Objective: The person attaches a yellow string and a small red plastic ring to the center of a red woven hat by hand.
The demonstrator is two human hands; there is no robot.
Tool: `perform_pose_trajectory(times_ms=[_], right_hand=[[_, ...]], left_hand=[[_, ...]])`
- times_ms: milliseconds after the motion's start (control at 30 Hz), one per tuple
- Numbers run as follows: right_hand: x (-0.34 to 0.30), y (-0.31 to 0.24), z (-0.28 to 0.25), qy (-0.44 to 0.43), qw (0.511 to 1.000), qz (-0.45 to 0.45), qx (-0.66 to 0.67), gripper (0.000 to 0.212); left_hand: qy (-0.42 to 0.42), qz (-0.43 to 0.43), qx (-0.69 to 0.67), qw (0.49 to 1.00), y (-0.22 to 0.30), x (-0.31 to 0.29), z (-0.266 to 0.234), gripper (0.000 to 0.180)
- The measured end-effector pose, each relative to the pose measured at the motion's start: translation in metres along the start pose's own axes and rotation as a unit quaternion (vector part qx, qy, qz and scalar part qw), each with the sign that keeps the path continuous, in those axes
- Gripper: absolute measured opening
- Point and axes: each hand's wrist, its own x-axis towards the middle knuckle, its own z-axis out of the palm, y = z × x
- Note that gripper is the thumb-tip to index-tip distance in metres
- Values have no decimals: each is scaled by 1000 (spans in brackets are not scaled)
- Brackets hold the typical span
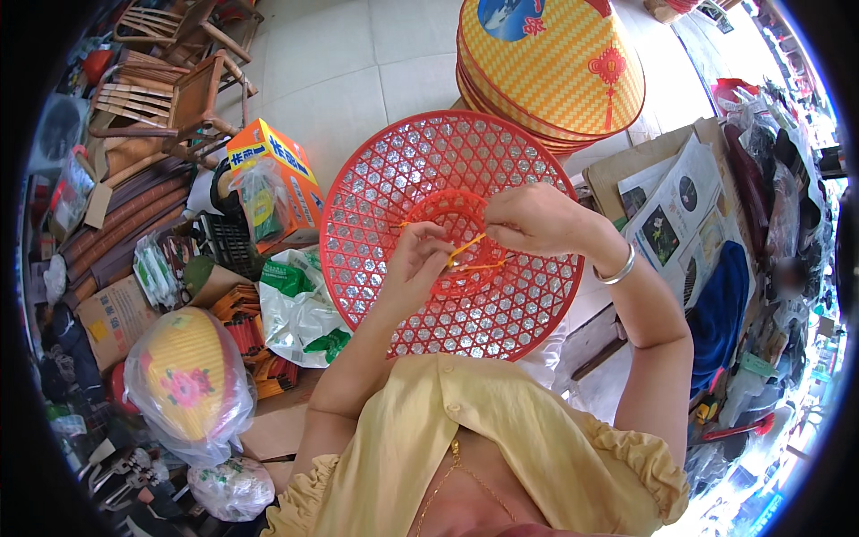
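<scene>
A round red lattice hat frame (394, 170) lies upturned in front of me, its inner ring facing up. My left hand (413, 261) pinches a thin orange cord (472, 259) near the frame's inner ring. My right hand (534, 219), with a silver bangle on the wrist, grips the same cord a little higher and to the right. The cord runs between both hands over the centre of the frame.
A stack of yellow woven conical hats (555, 67) stands behind the frame. An orange box (277, 170) and plastic bags sit at left, a bagged yellow hat (188, 371) at lower left, wooden chairs (170, 89) at upper left. Printed papers (671, 215) lie on cardboard at right.
</scene>
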Motion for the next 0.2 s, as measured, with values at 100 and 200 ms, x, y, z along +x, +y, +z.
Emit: perform_pose_trajectory(times_ms=[100, 200], right_hand=[[-7, 6, -3, 99, 995, 8, 18, 18], [-8, -10, -21, 111, 992, 51, 8, 29]], left_hand=[[58, 126, 341, 930, 19, -17, -20, 41], [235, 221, 521, 790, 20, -38, -77, 47]])
